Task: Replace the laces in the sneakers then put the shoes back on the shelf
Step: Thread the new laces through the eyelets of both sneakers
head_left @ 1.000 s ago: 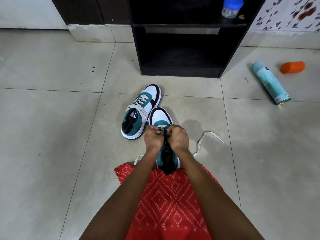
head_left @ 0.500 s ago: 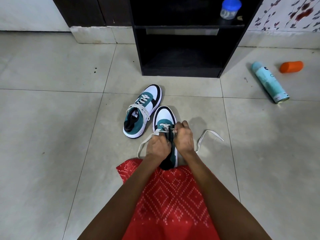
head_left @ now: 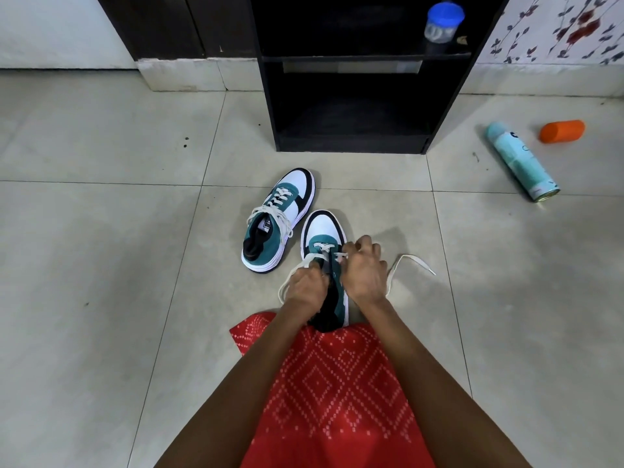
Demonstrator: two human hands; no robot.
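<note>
Two teal, white and black sneakers stand on the tiled floor. The left sneaker [head_left: 277, 221] is fully laced in white and lies apart. The right sneaker [head_left: 323, 233] sits in front of me with only its lowest eyelets laced. My left hand [head_left: 305, 292] grips the left run of the white lace [head_left: 410, 261] beside the shoe's tongue. My right hand [head_left: 364, 270] pinches the lace at an eyelet on the shoe's right side. The lace's right end trails loose over the floor.
A black open shelf unit [head_left: 354, 96] stands just beyond the shoes, with a blue-lidded jar [head_left: 442, 23] on its upper board. To the right on the floor lie a pale teal spray can [head_left: 520, 162] and an orange cap [head_left: 562, 130]. Red patterned cloth [head_left: 337, 393] covers my lap.
My left hand has drawn back toward me with its lace end, pulling it out longer. My right hand has stayed at the eyelets on the shoe's right side.
</note>
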